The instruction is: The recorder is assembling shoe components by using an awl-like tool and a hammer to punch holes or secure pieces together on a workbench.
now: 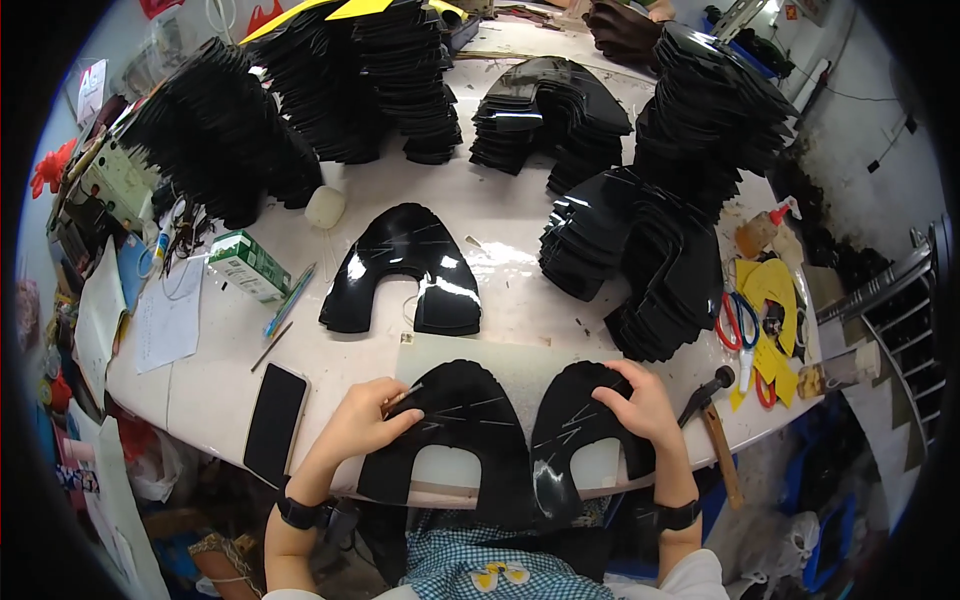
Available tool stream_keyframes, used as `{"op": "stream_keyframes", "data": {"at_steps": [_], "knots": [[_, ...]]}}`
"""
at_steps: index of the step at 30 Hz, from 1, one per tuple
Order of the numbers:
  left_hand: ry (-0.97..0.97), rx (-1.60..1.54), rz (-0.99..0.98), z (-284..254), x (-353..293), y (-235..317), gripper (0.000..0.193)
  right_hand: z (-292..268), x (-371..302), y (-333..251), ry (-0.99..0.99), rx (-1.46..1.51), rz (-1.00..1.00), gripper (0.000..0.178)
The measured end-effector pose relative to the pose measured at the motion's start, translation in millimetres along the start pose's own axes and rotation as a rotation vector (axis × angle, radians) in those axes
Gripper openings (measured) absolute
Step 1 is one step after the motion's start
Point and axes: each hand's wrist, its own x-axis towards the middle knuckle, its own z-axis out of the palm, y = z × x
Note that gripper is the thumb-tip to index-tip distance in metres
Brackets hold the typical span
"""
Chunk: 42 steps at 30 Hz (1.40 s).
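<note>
Blue-and-white checked cloth (460,555) covers the lap of the person, at the near edge of the worktop (220,390). Before it, two black arch-shaped pieces lie side by side, partly upon a pale mat (530,365). At the outer edge of the left piece (465,395), the left hand (366,418) has its fingers closed around a slim light stick (402,394). The right hand (642,402) pinches the outer upper edge of the right piece (562,425), with the thumb on top; the other fingers are partly hidden. Beside the left forearm lies a dark phone (276,420); near the right one, a hammer (722,450). Farther away is one more black piece (400,245).
</note>
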Motion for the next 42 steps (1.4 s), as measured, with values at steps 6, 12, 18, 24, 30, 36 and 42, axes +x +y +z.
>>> {"op": "stream_keyframes", "data": {"at_steps": [6, 12, 18, 24, 30, 36, 42], "knots": [[0.135, 0.149, 0.100, 0.7, 0.3, 1.6, 0.034, 3.7, -6.7, -2.7, 0.101, 0.151, 0.143, 0.029], [0.147, 0.189, 0.134, 5.2, 2.9, 6.1, 0.038, -42.3, -29.9, 10.8, -0.225, 1.042, 0.188, 0.035], [0.120, 0.242, 0.083, 4.0, 1.8, 10.9, 0.036, 10.4, -1.6, -8.0, 0.037, 0.016, 0.123, 0.025], [0.170, 0.151, 0.013, -1.3, -10.6, 9.4, 0.014, 4.4, -13.0, -4.0, 0.107, 0.043, 0.062, 0.031], [0.238, 0.039, 0.222, -2.8, -15.5, 25.2, 0.018, -4.0, -15.1, -1.1, 0.146, -0.244, -0.104, 0.043], [0.229, -0.304, 0.078, 18.1, -21.1, 18.1, 0.012, -54.5, -65.8, 40.0, 0.282, -0.243, 0.353, 0.026], [0.236, -0.135, 0.116, 21.5, -18.5, 18.2, 0.008, -72.1, -117.5, 74.8, 0.403, -0.588, 0.347, 0.030]]}}
